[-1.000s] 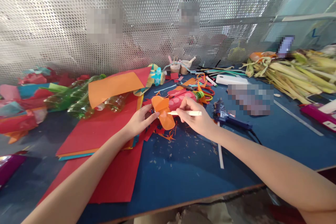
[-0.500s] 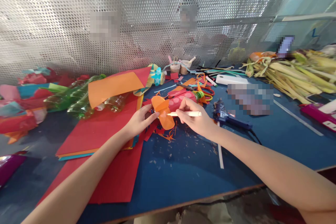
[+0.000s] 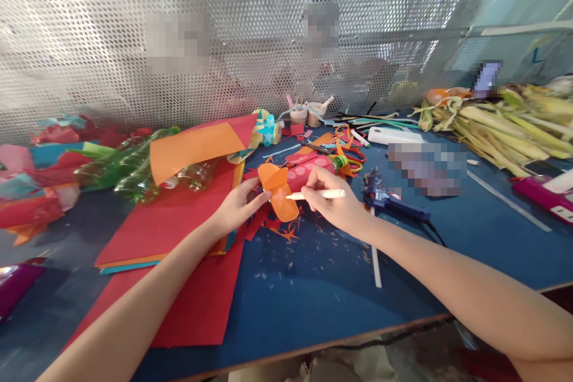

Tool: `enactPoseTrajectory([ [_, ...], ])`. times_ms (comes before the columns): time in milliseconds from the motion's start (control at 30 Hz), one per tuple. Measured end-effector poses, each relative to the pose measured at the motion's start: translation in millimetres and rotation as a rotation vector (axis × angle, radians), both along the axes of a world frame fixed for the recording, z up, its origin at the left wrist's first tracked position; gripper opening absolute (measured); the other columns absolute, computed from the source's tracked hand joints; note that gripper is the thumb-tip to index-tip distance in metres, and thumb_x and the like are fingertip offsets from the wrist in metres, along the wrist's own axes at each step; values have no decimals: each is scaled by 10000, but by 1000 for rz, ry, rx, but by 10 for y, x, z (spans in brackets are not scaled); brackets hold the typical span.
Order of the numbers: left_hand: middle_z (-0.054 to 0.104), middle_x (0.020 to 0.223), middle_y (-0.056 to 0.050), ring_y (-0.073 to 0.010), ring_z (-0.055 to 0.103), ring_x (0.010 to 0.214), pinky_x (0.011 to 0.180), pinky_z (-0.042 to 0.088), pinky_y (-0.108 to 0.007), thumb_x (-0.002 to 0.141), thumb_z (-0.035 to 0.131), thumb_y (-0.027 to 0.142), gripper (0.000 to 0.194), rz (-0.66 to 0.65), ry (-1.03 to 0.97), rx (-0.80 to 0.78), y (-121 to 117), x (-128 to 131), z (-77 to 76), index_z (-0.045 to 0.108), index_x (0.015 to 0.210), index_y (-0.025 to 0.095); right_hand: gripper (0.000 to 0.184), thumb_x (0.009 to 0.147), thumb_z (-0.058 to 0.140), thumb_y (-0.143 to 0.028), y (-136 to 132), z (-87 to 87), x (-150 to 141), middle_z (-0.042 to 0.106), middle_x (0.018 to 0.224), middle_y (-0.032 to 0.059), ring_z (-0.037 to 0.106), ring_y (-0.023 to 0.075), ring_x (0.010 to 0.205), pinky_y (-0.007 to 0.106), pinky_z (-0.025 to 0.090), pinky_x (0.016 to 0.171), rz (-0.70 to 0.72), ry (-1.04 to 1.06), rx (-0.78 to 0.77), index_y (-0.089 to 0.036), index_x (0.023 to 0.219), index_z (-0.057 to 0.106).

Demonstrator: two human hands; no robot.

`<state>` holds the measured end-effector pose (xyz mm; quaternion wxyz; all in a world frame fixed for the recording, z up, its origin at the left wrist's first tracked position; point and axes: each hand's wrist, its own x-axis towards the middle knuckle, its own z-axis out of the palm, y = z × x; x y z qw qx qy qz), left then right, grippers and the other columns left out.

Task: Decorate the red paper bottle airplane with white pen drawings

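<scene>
An orange paper cutout [image 3: 281, 202] with rounded lobes and a paler star-like patch is pinched at its left edge by my left hand [image 3: 239, 206]. My right hand [image 3: 333, 200] is closed round a white marker [image 3: 329, 193], its tip at the pale patch on the paper. Just behind my right hand lies a bottle wrapped in pink dotted paper [image 3: 302, 174], its neck green. Orange and red paper scraps [image 3: 282, 228] are scattered beneath the cutout.
A stack of coloured paper [image 3: 147, 227] lies left, with green plastic bottles [image 3: 138, 176] behind it. To the right are a blue glue gun [image 3: 394, 206], scissors [image 3: 356, 164] and dried husks [image 3: 501, 125]. A perforated metal panel [image 3: 250, 30] stands behind the blue table [image 3: 313, 310].
The marker tip has shifted very slightly over the orange paper. Both hands keep nearly the same place and grip.
</scene>
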<state>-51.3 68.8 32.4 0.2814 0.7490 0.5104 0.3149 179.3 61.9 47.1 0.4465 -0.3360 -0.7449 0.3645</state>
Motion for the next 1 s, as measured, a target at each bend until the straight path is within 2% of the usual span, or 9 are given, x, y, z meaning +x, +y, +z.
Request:
enactPoseTrajectory([
  [800, 662, 1238, -131, -298, 655, 1000, 832, 528, -361, 813, 428, 697, 714, 17, 38, -23, -16, 22, 52, 573, 1226, 132, 205, 850, 530, -255, 18, -31, -14, 466, 552, -72, 418, 73, 468, 229, 322, 459, 14, 8, 6, -227, 702, 392],
  [1000, 658, 1238, -130, -278, 655, 944, 776, 523, -331, 819, 421, 686, 712, 26, 67, -24, -15, 17, 64, 562, 1245, 134, 212, 859, 538, -276, 28, -34, -10, 475, 562, -73, 424, 73, 477, 230, 331, 472, 16, 14, -13, -227, 712, 394],
])
